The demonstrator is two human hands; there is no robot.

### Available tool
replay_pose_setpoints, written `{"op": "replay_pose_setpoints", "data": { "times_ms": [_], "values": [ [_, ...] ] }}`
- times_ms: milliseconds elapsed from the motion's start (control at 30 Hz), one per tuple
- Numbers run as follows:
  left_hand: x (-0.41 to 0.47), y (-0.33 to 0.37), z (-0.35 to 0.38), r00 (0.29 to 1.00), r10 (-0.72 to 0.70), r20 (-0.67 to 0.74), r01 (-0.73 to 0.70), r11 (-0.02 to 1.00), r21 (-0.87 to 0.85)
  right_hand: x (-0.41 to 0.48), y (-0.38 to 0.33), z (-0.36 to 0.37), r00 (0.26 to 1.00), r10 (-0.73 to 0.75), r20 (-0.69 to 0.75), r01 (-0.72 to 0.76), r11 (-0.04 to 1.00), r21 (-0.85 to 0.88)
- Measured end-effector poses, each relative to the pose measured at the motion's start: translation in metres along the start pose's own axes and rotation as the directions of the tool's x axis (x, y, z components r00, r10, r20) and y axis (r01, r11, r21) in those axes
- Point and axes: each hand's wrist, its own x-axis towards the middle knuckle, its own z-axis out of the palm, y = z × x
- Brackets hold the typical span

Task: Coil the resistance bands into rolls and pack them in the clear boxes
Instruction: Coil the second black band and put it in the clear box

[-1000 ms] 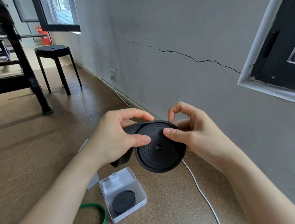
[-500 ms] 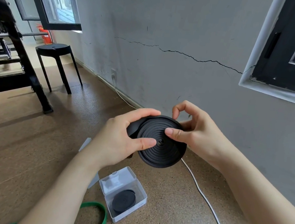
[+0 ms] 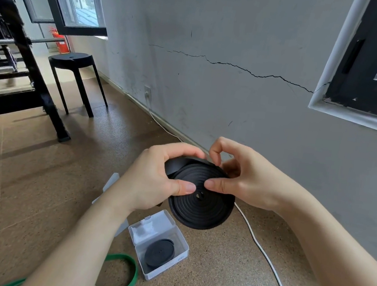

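we hold a wide, flat coil of black rubber resistance band [image 3: 202,208] up in front of us, above the speckled brown floor [image 3: 30,193], with its spiral face turned towards us. our left hand [image 3: 153,181] grips it from the left: the thumb lies flat on the coil's face just beside the small centre hole, and the curled fingers [image 3: 181,150] reach over the top edge, where the loose tail of the band bulges out. our right hand [image 3: 249,183] pinches it from the right, thumb pressed on the face close to the left thumb, the other fingers behind the roll. the forefinger arches above the rim, and we cannot tell whether its tip touches the band. below the coil, on the floor, a small clear plastic box [image 3: 164,272] stands with its hinged lid open, and a smaller black rolled band [image 3: 159,255] lies inside it. just beside the box, on its left, lies a green loop band [image 3: 124,279], partly hidden by our left forearm. a white cable [image 3: 264,253] runs along the floor by the grey wall, and a round black stool [image 3: 73,58] stands well apart on the left.
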Motion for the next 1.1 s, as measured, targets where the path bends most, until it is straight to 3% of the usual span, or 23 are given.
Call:
{"op": "replay_pose_setpoints", "data": {
  "times_ms": [133, 267, 667, 833, 967, 1100],
  "values": [
    [0.001, -0.003, -0.003, 1.0, -0.02, -0.01, 0.019, 0.998, -0.066, 0.0, 0.003, 0.002, 1.0, -0.004, -0.01, 0.005, 0.988, 0.153],
    [0.003, -0.004, -0.004, 0.999, -0.034, -0.029, 0.034, 0.999, -0.003, 0.001, 0.003, 0.006, 0.999, 0.041, -0.027, -0.034, 0.969, 0.246],
    [0.002, -0.001, -0.003, 1.0, -0.015, 0.025, 0.013, 0.997, 0.073, 0.003, 0.007, 0.012, 0.978, 0.207, -0.002, -0.192, 0.909, 0.37],
    [0.002, -0.004, -0.005, 1.0, -0.029, -0.013, 0.03, 0.991, 0.13, 0.003, 0.002, 0.015, 0.99, 0.143, 0.014, -0.143, 0.964, 0.223],
    [0.003, -0.008, -0.006, 0.999, -0.041, -0.022, 0.043, 0.991, 0.123, 0.005, 0.004, 0.019, 0.996, 0.092, -0.009, -0.092, 0.991, -0.097],
    [0.002, -0.01, -0.006, 0.999, -0.037, -0.038, 0.039, 0.998, 0.04, 0.005, 0.002, 0.013, 0.997, 0.042, -0.07, -0.046, 0.997, -0.061]
  ]
}}
